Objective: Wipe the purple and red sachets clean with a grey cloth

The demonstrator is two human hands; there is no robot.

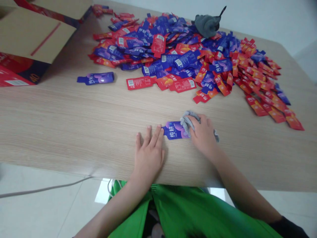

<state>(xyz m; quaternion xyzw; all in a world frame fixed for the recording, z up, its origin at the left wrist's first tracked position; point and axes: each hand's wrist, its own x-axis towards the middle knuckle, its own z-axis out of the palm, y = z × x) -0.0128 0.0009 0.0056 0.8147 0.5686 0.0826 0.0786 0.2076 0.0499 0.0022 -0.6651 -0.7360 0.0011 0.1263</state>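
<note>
A purple sachet (173,130) with white lettering lies flat on the table in front of me, its narrow neck pointing left. My left hand (150,150) rests flat on the tabletop, fingers outstretched, with the fingertips at the sachet's neck. Bunched under my right hand (204,135) is a grey cloth (188,120), pressed on the sachet's right end and covering that part. The fingers of this hand are curled around the cloth.
A large heap of red and purple sachets (158,46) spreads across the back of the wooden table (74,125). One purple sachet (99,78) lies apart at left, near an open cardboard box (32,33). A dark grey bundled cloth (207,25) sits atop the heap.
</note>
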